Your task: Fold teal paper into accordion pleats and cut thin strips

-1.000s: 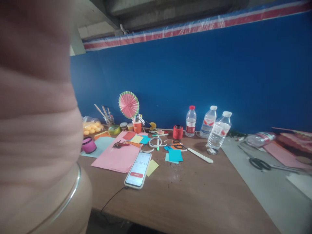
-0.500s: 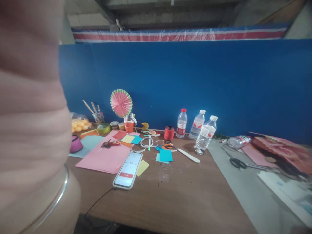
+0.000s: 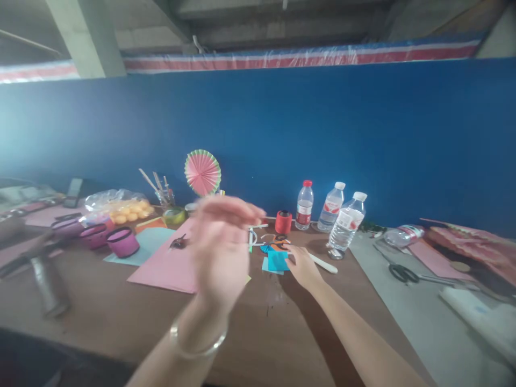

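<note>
My left hand [image 3: 223, 242], with a silver bangle on its wrist, is raised over the pink paper [image 3: 161, 269], blurred by motion. Its fingers stretch out to the right, and nothing shows in them. Behind it the middle of the table is partly hidden, and the phone is out of sight. My right hand [image 3: 304, 266] reaches down at the right edge of the small blue paper squares [image 3: 277, 261]. Its thumb and forefinger are apart, with the fingertips at the paper; whether they press on it I cannot tell. A white-handled tool [image 3: 323, 264] lies just beyond this hand.
A red thread spool [image 3: 283, 222] and several water bottles [image 3: 304, 209] stand at the back. Scissors [image 3: 404, 273] lie on the grey surface at right. Purple cups [image 3: 123, 243], a bag of yellow balls [image 3: 131, 210] and a hammer [image 3: 48, 287] are at left. A round paper fan [image 3: 202, 172] stands upright.
My left hand and wrist, which filled the left side close to the camera, have moved out over the table. My right hand has come into view at the blue squares.
</note>
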Available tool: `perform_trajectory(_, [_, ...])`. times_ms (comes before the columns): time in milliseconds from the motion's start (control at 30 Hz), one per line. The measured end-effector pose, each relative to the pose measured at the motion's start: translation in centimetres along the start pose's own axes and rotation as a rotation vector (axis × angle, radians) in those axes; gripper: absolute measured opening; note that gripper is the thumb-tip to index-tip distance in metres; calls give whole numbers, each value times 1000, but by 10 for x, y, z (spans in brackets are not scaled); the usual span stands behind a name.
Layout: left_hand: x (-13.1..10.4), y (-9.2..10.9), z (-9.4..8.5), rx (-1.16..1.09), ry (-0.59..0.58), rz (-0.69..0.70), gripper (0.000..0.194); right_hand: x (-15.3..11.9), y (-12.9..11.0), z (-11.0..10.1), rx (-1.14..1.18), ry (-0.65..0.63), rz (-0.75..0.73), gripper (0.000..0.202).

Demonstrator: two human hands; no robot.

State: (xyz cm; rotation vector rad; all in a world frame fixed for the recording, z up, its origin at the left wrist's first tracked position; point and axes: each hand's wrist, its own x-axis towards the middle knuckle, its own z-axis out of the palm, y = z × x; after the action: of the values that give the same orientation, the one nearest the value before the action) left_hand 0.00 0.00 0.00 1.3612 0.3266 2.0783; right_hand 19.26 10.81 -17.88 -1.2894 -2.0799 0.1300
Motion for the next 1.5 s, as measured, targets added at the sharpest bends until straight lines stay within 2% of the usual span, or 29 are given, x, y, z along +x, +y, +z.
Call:
perform_trajectory(67, [-17,-56,2,110,-79,-254,9,6,6,9,-39,-53,-25,42])
perform_trajectory(133, [-37,-112,-2,324,-110,-453,16,8,8,12,-66,-94,-24,38])
perform_trajectory(200, [-54,-156,-13,539,-112,-515,22,9,7,12,-68,-115,-1,32])
perform_trajectory(267, [-67,-182,-26,735,-142,-445,27,8,8,9,-42,-116,26,32])
perform_trajectory(400, [-81,-199,-45,859,-253,-392,36,5,11,0,142,-179,105,31])
perform_trajectory(600, [-90,-207,-41,750,-324,-528,38,0,20,-14,302,-101,228,22])
perform_trajectory(700, [-92,-210,-41,735,-339,-591,36,-2,22,-14,272,-96,260,19])
perform_trajectory(800, [-94,-212,-46,756,-345,-587,29,-4,22,-11,225,-105,235,22])
perform_trajectory(900, [-93,-209,-45,809,-352,-546,29,-6,21,-9,224,-132,165,24])
perform_trajectory(967, [-87,-198,-39,868,-366,-476,35,-7,23,-8,218,-122,146,23])
perform_trajectory(1067, [-70,-163,-30,969,-393,-296,51,-9,29,-6,184,-98,179,22])
perform_trajectory(1133, [-59,-129,-34,1013,-345,-269,56,-9,32,-4,179,-85,165,23])
perform_trajectory(1200, [-55,-91,-53,1125,-287,-327,64,-10,35,-3,174,-77,165,23])
perform_trajectory(1233, [-57,-74,-67,1218,-200,-397,67,-10,35,-2,171,-78,164,23])
perform_trajectory(1267, [-62,-59,-83,1328,-125,-494,68,-10,36,-2,166,-78,163,23])
perform_trajectory(1333, [-78,-35,-117,1533,-79,-648,70,-10,35,-2,153,-79,158,23])
perform_trajectory(1433, [-109,-21,-151,1718,-145,-786,82,-10,34,-4,133,-83,152,23])
perform_trajectory(1500, [-125,-22,-157,1764,-222,-821,83,-10,32,-5,127,-86,151,24])
